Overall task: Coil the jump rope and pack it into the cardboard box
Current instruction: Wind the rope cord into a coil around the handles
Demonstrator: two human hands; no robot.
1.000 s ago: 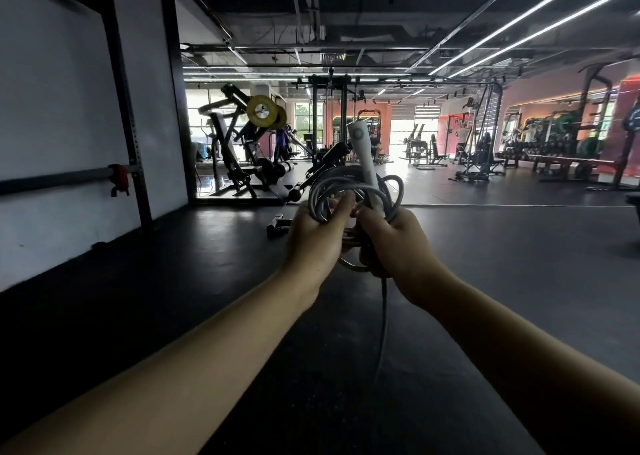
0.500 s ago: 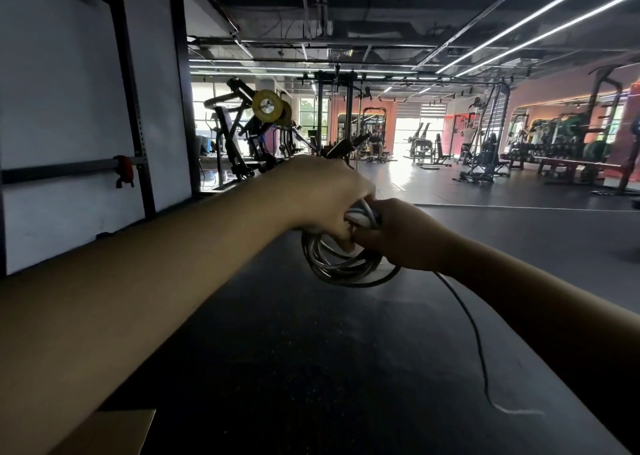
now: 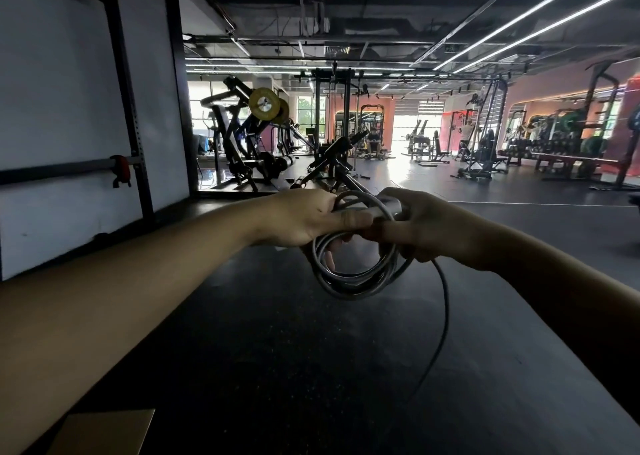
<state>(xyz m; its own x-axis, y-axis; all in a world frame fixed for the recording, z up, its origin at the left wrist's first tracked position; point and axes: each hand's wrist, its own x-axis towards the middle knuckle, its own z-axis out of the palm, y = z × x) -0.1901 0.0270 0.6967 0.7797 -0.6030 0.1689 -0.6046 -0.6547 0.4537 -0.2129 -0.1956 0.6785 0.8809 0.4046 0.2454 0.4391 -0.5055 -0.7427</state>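
The grey jump rope [image 3: 353,286] hangs as a bundle of several loops in front of me at mid-frame. My left hand [image 3: 304,217] grips the top of the coil, thumb laid across it. My right hand [image 3: 426,227] holds the coil's right side together with a pale handle [image 3: 389,207]. A loose strand [image 3: 441,319] trails from under the right hand down toward the dark floor. A corner of the cardboard box [image 3: 104,432] shows at the bottom left, under my left forearm.
Black rubber gym floor [image 3: 277,368] spreads below. A white wall with a black rack upright [image 3: 128,90] stands to the left. Weight machines [image 3: 249,142] and benches fill the background, with people far off.
The coil turned from upright, handle pointing up, to hanging below both hands. My left hand shifted from over the top to the coil's left side. More of the box corner shows.
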